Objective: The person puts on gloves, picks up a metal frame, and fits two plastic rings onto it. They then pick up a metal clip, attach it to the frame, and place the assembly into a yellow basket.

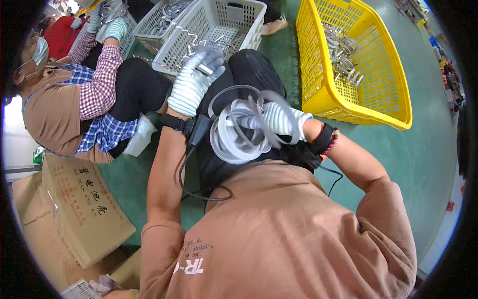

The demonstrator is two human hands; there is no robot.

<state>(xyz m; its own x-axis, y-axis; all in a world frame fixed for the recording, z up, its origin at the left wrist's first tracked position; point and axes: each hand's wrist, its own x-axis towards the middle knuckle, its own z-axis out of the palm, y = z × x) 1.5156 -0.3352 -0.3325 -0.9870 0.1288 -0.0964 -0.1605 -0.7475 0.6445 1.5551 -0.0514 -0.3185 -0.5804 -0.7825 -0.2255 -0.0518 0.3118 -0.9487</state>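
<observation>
- Left hand [189, 89]: striped glove, raised at the near rim of the grey crate. Fingers are partly curled, with a small white piece [204, 69] at them; whether it is gripped or merely resting cannot be told.
- Right hand [284, 119]: striped glove, closed on the coiled strips [224, 142]. The two hands are apart.
- Coiled strips: translucent, looped loosely above the lap, between the forearms.
- Wrists: a black strap [174, 121] on the left, another on the right (the right wrist also carries a red bead bracelet [332, 142]).
- Grey crate [219, 14]: perforated, ahead of the left hand; short white and metallic pieces [191, 44] lie inside.
- Yellow basket [383, 74]: tilted, ahead and to the right; strips and coils [343, 52] are gathered in it.
- Second crate [144, 32]: beyond the grey crate, to its left, containing grey strips.
- Co-worker [55, 119]: seated at left, in checked sleeves and striped gloves.
- Cardboard boxes [87, 214]: lower left, standing near the green floor [413, 164].
</observation>
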